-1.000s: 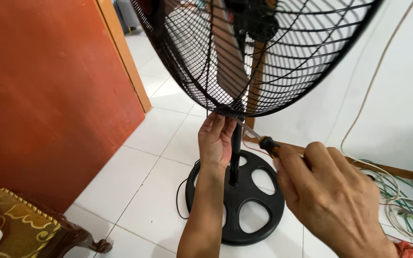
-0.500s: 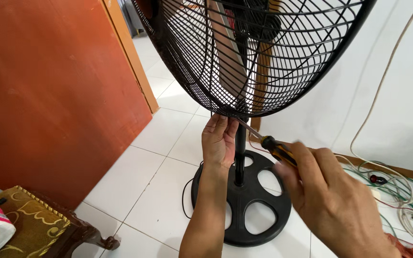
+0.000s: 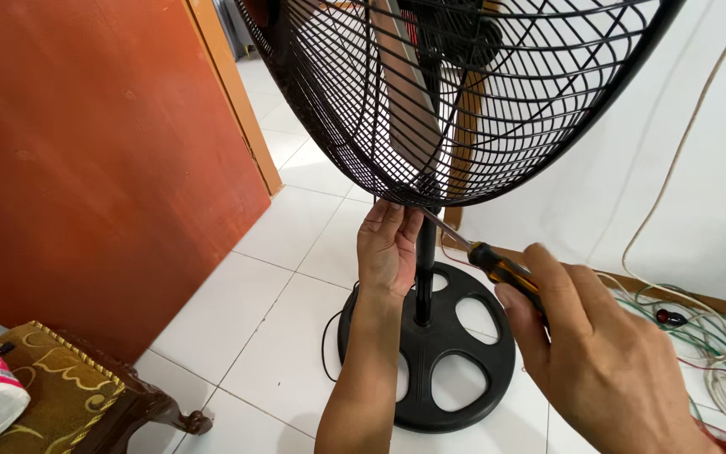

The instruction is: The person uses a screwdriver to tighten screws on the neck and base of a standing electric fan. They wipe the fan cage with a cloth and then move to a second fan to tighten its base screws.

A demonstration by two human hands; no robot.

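Fan grille [image 3: 455, 92], black wire, fills the upper frame, cut off at the top and at the right edge; the motor hub behind it is dark and hard to read. Left hand [image 3: 388, 248] reaches up under the bottom rim of the grille, fingers pressed against it at the lowest point, palm toward the pole [image 3: 424, 269]; whether it pinches a small part there cannot be told, since the fingertips sit in shadow against the wire. Right hand [image 3: 607, 353] is clenched around a screwdriver [image 3: 485, 259] with a black and orange handle, most of the handle buried in the fist. Its thin shaft angles up and left to the grille's bottom rim just beside the left fingers; the tip is hidden behind grille and fingers. Round black base [image 3: 430, 353] with oval cutouts stands on the white tiled floor [image 3: 279, 336], partly covered by the left forearm. A dark cord [image 3: 327, 336] loops out beside the base. Orange wall panel [image 3: 94, 160] is at left, a carved stool with patterned cushion [image 3: 69, 395] is cut off at lower left, and tangled cables [image 3: 716, 345] lie at right.
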